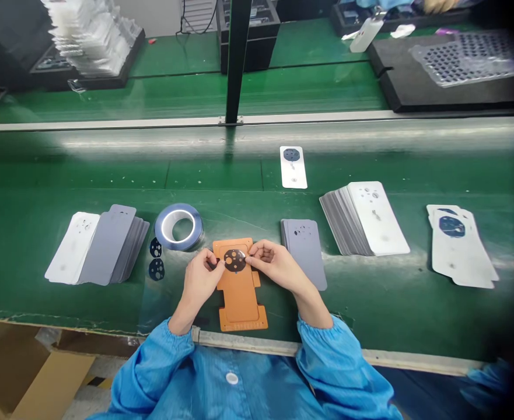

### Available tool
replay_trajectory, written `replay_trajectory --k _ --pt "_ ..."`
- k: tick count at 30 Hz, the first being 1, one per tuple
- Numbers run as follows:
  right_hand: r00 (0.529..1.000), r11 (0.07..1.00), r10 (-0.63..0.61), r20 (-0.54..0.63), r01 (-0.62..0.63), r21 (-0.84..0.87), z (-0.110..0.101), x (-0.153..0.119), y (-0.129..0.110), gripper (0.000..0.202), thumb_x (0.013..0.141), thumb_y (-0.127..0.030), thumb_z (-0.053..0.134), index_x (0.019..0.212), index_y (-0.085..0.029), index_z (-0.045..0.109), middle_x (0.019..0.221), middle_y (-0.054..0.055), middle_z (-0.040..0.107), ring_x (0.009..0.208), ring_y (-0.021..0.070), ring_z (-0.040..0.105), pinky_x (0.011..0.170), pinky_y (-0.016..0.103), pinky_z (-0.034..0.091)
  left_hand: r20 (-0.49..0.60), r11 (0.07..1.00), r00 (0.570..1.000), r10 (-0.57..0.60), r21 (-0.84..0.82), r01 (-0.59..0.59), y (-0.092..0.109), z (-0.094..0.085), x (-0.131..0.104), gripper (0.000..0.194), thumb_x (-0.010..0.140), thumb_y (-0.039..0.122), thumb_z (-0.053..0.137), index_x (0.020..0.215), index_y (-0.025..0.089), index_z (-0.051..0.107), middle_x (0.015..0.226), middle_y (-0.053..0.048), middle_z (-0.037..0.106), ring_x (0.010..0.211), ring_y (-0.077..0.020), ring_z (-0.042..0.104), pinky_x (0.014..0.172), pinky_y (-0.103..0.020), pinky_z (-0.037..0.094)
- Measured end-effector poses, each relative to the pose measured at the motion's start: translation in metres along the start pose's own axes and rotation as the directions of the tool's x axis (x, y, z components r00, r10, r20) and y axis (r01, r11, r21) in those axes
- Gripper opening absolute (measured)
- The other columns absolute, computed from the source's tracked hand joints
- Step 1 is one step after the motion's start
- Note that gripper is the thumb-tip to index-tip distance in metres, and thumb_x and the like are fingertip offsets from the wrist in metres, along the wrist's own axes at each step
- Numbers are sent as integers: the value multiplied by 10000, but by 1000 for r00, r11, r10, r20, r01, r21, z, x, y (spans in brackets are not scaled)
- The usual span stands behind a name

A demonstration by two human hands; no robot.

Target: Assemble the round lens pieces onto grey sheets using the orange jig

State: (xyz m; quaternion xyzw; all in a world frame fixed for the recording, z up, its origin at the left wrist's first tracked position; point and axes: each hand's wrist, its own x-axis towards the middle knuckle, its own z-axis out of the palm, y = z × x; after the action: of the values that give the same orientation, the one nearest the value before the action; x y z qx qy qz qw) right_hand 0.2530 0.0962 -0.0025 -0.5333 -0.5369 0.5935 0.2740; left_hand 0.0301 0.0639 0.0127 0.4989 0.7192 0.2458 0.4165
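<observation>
A round black sticker with holes (234, 261) lies over the upper part of an orange jig (241, 294). My left hand (199, 279) pinches its left edge between thumb and forefinger. Opposite, my right hand (274, 263) pinches the right edge, its other fingers curled. Whether the sticker touches the jig, I cannot tell. Left of the jig is a roll of blue film tape (160, 228), with two similar black stickers (156, 269) below it. Just right of my right hand sits a small stack of grey phone back panels (306, 256), holes at the top.
Fanned grey and white panels (108, 245) lie at left, and a larger fan (377, 219) at right. One white panel (293, 175) lies farther back; several with black stickers (462, 251) are far right. A black post (234, 64) rises behind. Someone's gloved hand (439, 4) shows top right.
</observation>
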Motion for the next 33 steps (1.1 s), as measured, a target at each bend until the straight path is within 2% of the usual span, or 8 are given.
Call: replay_trajectory --k 6,12,19,33 --pt "998 996 -29 -55 24 -91 5 1 4 258 837 -445 748 862 -217 629 678 -23 596 627 145 541 598 278 462 19 999 1000 14 -42 -13 -2 -2 0 245 790 375 673 726 231 485 565 80 476 525 -113 469 548 -231 344" --pt "999 998 -29 -33 27 -59 4 1 5 279 832 -465 739 855 -212 624 693 -6 613 623 153 558 614 300 494 -7 999 999 35 21 -35 -3 1 -1 242 785 346 686 727 233 480 559 85 469 516 -110 465 543 -230 320" --pt "998 999 10 -58 -13 -52 6 0 -1 289 806 -457 779 853 -210 637 710 -6 628 653 155 574 642 302 495 1 999 1000 29 -31 -29 -2 -1 0 239 806 377 648 713 230 483 576 65 499 518 -116 470 546 -235 348" --pt "999 999 -15 -41 13 -43 4 0 3 243 831 -430 747 856 -215 636 704 -9 624 638 154 574 633 301 486 -41 1000 999 13 23 -12 2 2 1 249 766 330 667 695 232 450 564 81 442 513 -105 422 527 -231 319"
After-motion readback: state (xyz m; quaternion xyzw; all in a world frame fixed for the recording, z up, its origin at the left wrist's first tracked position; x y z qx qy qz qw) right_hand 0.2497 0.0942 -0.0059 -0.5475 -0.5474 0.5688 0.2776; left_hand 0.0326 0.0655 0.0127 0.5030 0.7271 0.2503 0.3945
